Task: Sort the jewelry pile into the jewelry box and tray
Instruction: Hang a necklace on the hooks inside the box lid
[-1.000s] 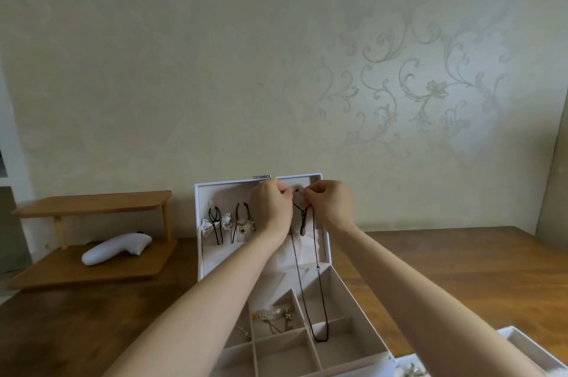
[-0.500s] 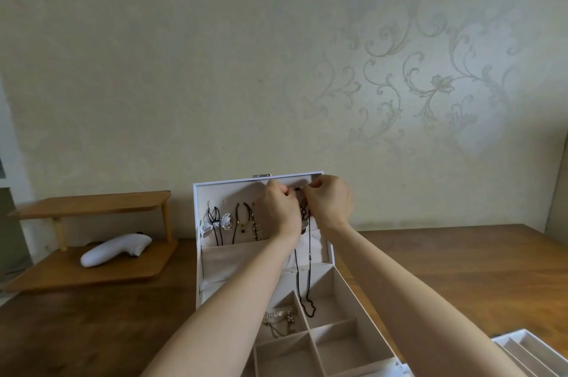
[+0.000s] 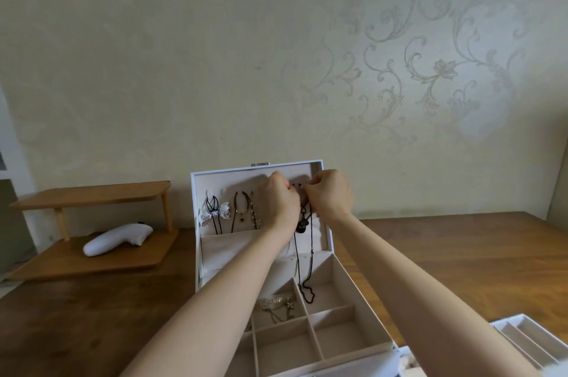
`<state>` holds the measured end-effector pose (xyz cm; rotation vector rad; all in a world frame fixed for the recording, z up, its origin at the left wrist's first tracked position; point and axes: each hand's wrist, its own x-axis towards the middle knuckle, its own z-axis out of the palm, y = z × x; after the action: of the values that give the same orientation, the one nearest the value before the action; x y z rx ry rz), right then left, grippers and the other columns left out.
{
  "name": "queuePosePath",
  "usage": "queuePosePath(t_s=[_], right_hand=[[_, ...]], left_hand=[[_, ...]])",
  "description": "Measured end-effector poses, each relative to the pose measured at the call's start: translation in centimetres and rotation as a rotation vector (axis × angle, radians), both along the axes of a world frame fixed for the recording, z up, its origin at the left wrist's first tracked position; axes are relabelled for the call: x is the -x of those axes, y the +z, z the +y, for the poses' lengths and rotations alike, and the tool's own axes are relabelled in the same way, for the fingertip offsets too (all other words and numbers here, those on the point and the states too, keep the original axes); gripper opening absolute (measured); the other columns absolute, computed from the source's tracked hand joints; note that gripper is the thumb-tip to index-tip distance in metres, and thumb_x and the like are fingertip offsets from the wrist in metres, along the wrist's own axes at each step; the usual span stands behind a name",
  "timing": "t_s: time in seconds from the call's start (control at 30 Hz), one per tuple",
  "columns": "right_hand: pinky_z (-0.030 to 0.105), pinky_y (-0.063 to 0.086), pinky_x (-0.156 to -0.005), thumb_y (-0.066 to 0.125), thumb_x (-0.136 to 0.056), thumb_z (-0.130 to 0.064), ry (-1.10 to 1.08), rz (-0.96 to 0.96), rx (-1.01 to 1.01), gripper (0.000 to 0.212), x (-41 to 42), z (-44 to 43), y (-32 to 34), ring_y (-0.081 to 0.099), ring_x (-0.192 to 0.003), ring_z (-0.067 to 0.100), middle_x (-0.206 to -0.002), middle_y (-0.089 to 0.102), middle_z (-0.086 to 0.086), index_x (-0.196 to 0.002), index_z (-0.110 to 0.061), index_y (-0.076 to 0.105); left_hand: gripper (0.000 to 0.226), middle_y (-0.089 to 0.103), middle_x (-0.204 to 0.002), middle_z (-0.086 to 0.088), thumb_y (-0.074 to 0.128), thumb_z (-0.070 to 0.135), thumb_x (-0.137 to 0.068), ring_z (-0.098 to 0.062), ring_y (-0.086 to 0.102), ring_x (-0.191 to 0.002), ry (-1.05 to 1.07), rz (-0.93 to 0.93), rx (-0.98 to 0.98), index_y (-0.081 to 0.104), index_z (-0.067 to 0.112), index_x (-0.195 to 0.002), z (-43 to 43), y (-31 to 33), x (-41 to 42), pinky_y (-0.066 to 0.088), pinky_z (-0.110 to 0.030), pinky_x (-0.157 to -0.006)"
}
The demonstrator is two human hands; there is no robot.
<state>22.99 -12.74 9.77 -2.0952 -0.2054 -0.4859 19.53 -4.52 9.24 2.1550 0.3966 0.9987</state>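
One head-worn view, close above the jewelry box (image 3: pixel 344 293); facing forward and down toward the wall (image 3: pixel 215 54)

Soft, muted daylight, with a wide-angle bend.
You worked in even, dim light; a paler patch lay on the wall (image 3: pixel 479 131) at right, and shadows on the desk (image 3: pixel 461 253) were faint and soft-edged. The lens curved your view near the edges, and fine detail in the jewelry box (image 3: pixel 233 250) looked slightly smeared.
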Motion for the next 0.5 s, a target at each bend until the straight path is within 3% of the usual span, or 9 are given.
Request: queuePosePath(t_s=[0.1,0.23,0.4,0.5], right_hand=[[0.026,0.035,-0.054,0.063,-0.075,-0.012,0.032,-0.009,0.041,0.014,0.1,-0.2,-0.3,0.061,-0.069,0.031,-0.062,0.06,0.005,-0.061,-0.015,0.06],[0.028,0.041,-0.058,0.058,-0.076,-0.012,0.037,-0.031,0.122,0.013,0.2,-0.2,-0.5,0.063,-0.075,0.031,-0.07,0.065,0.006,-0.066,-0.018,0.062],[0.03,0.046,-0.065,0.062,-0.083,-0.019,0.037,-0.043,0.091,0.006,1.0,-0.2,-1.2,0.064,-0.085,0.028,-0.085,0.07,0.006,-0.082,-0.019,0.068],[0.034,0.052,-0.074,0.062,-0.082,-0.016,0.059,-0.025,0.032,0.018,1.7,-0.7,-2.6,0.064,-0.09,0.026,-0.094,0.071,0.005,-0.099,-0.018,0.069]], left_hand=[[0.007,0.065,-0.088,-0.014,0.054,0.005,-0.083,-0.032,0.059,-0.084,0.008,0.04,-0.178,0.06,0.007,-0.086,0.5,-0.6,0.4,0.04,-0.034,-0.063],[0.007,0.066,-0.089,-0.015,0.054,0.005,-0.084,-0.033,0.058,-0.085,-0.014,0.073,-0.29,0.061,0.006,-0.086,0.7,-0.8,0.6,0.039,-0.035,-0.065],[0.008,0.065,-0.086,-0.012,0.061,0.015,-0.087,-0.03,0.059,-0.084,-0.032,0.069,-0.28,0.06,0.008,-0.084,0.8,-0.6,1.2,0.037,-0.032,-0.062],[0.015,0.066,-0.087,-0.008,0.067,0.021,-0.085,-0.026,0.059,-0.083,-0.07,0.069,-0.213,0.061,0.01,-0.093,0.8,-2.0,2.1,0.035,-0.03,-0.06]])
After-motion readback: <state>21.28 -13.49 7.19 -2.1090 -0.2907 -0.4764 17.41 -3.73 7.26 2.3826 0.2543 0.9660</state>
